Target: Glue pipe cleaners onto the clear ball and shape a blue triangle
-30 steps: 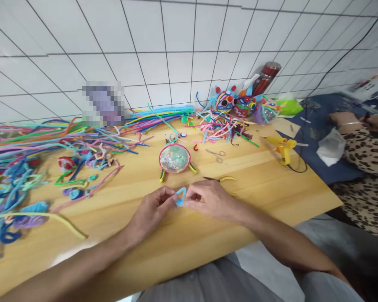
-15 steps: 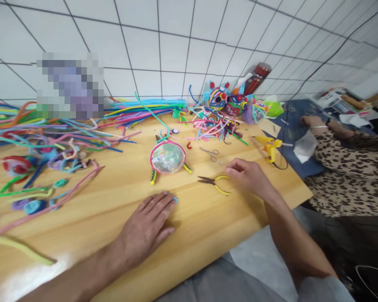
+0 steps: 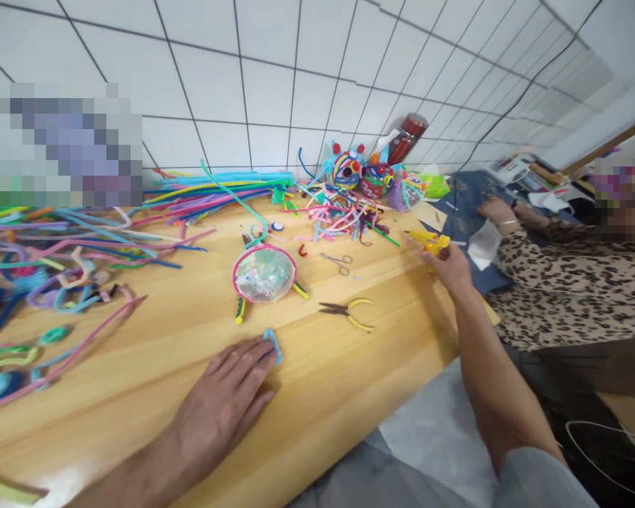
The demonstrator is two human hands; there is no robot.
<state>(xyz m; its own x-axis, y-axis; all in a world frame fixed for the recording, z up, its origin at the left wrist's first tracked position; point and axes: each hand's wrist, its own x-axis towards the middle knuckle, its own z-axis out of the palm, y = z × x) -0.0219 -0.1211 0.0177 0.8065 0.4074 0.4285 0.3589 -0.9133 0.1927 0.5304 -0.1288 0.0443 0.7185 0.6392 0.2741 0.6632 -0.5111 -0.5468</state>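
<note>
My left hand [image 3: 227, 391] lies palm down on the wooden table with fingers stretched out. At its fingertips is a small bent piece of light blue pipe cleaner [image 3: 276, 346], partly covered by the fingers. On the right, my right hand [image 3: 451, 268] is closed around the handle of a yellow hot glue gun [image 3: 428, 241], whose nozzle points left. Pliers with yellow handles [image 3: 343, 310] lie spread between my hands. Farther back stands a clear, rounded piece with a pink rim [image 3: 264, 275], a teal pipe cleaner rising behind it; green-and-yellow handles stick out from under it.
Small scissors [image 3: 339, 263] lie beyond the pliers. Heaps of colourful pipe cleaners [image 3: 227, 190] cover the back and left. Decorated balls [image 3: 345, 169] and a red flask [image 3: 410, 137] stand by the tiled wall. A person in a leopard-print sleeve [image 3: 550, 282] sits at the right.
My right hand has moved right and away from the pliers and taken hold of the glue gun. More of the blue pipe cleaner shows at my left fingertips. The view has turned right.
</note>
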